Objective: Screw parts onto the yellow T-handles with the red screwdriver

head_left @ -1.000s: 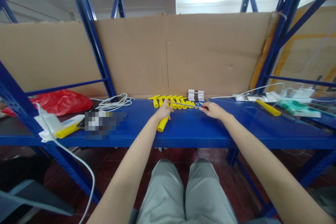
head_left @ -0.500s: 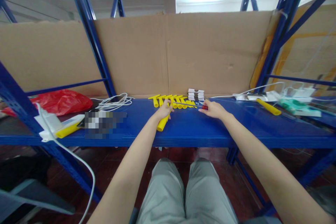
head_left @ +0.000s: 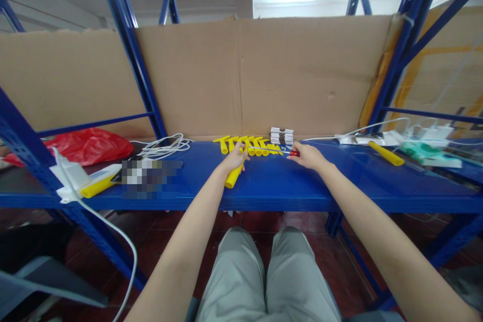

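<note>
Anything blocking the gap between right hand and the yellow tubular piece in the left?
Nothing visible blocks it: only the red-handled, thin-shafted metal tool in the right hand spans toward the yellow tubular piece in the left hand. The row of yellow T-shaped pieces lies beyond.

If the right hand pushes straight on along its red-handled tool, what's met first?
Likely the yellow piece in the left hand, where the tool points; depth there is unclear.

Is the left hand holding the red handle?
No, the right hand holds the red handle; the left hand grips a yellow piece.
</note>
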The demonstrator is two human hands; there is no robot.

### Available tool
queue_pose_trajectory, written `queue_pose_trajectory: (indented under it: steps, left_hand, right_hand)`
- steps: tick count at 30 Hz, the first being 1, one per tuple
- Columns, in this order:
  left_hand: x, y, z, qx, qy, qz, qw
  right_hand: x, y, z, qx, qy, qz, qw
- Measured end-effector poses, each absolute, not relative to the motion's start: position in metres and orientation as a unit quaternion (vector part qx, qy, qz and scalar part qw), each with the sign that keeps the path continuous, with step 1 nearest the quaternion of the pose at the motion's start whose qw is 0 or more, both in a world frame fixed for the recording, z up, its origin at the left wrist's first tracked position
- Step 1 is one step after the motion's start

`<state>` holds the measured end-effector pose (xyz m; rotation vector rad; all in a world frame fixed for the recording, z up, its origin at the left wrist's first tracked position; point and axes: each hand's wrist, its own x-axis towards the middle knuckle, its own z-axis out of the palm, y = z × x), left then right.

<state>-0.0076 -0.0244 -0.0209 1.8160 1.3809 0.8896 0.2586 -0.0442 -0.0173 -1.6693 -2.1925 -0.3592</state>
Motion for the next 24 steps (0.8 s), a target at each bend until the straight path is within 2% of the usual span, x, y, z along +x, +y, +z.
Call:
queue_pose_trajectory:
  steps: [7, 13, 24]
  left_hand:
    - [-0.009, -0.021, -0.022, 0.694, 0.532, 0.345, 0.340]
    - [-0.010, -0.019, -0.024, 0.698, 0.531, 0.341, 0.339]
    - [-0.008, -0.024, -0.021, 0.698, 0.534, 0.343, 0.332]
  right_hand:
    - [0.256, -0.044, -0.021, -0.586, -0.784, -0.114, 0.168]
    - [0.261, -0.039, -0.022, -0.538, -0.804, -0.161, 0.195]
    - [0.252, -0.052, -0.015, -0.613, -0.762, -0.136, 0.156]
